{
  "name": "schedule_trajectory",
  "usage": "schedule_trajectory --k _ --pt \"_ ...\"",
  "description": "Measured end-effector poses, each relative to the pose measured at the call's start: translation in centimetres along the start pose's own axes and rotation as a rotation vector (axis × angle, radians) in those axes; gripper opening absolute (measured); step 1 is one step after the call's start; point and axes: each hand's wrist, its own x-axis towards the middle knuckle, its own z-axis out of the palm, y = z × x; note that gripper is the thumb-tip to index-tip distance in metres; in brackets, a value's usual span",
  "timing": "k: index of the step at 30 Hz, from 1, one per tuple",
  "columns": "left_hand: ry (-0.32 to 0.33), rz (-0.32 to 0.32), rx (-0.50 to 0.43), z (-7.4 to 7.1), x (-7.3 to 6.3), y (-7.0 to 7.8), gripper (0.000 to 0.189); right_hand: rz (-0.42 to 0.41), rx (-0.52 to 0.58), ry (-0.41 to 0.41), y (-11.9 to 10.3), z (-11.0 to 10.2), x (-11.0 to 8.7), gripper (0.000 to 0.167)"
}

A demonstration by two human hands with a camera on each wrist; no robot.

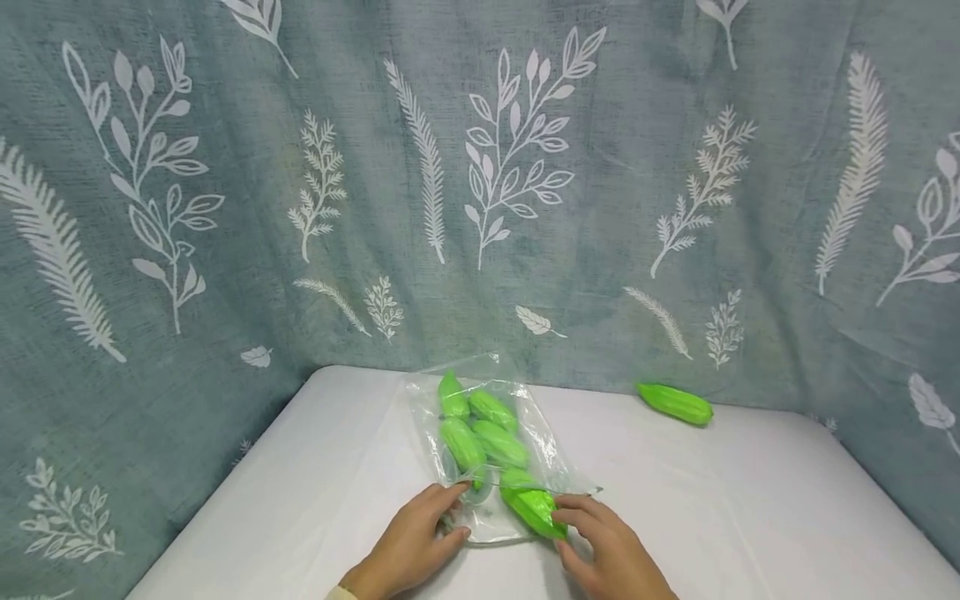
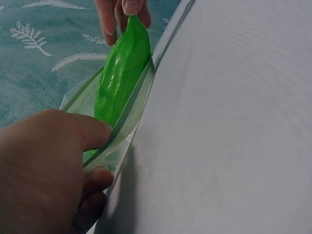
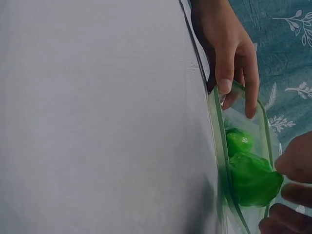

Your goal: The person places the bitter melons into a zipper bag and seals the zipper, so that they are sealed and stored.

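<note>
A clear zip bag with a green-edged mouth lies flat, its mouth toward me. Several bright green ridged gourds are inside it. At the mouth, my left hand pinches the near edge, thumb outside and fingertips inside the opening. My right hand holds one more green gourd by its pointed end with thumb and fingers. That gourd slants through the mouth, its far part inside the bag and its near end sticking out. In the right wrist view, the bag's green rim stands spread around the gourd.
Another green gourd lies alone at the back right of the white table. A teal curtain with white leaf prints hangs along the table's back and sides.
</note>
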Motion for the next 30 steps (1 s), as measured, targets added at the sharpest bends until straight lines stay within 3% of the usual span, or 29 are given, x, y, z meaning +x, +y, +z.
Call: schedule_trajectory --k 5,9,18,24,30 --pt "0.0 -0.004 -0.003 0.0 0.2 0.3 0.056 -0.222 -0.044 0.047 0.7 -0.1 -0.4 0.04" --pt "-0.011 -0.025 -0.006 0.1 0.2 0.3 0.056 -0.304 -0.038 0.029 1.1 0.0 -0.5 0.042" --pt "-0.034 -0.063 -0.003 0.4 0.0 0.5 0.056 -0.203 -0.054 -0.116 0.5 -0.1 -0.9 0.031" --pt "-0.038 -0.065 -0.001 0.3 0.1 0.5 0.056 -0.208 -0.075 -0.12 0.1 0.1 -0.6 0.029" --pt "-0.041 -0.061 -0.01 0.3 0.3 0.6 0.056 -0.141 -0.072 -0.211 -0.3 -0.1 -0.3 0.029"
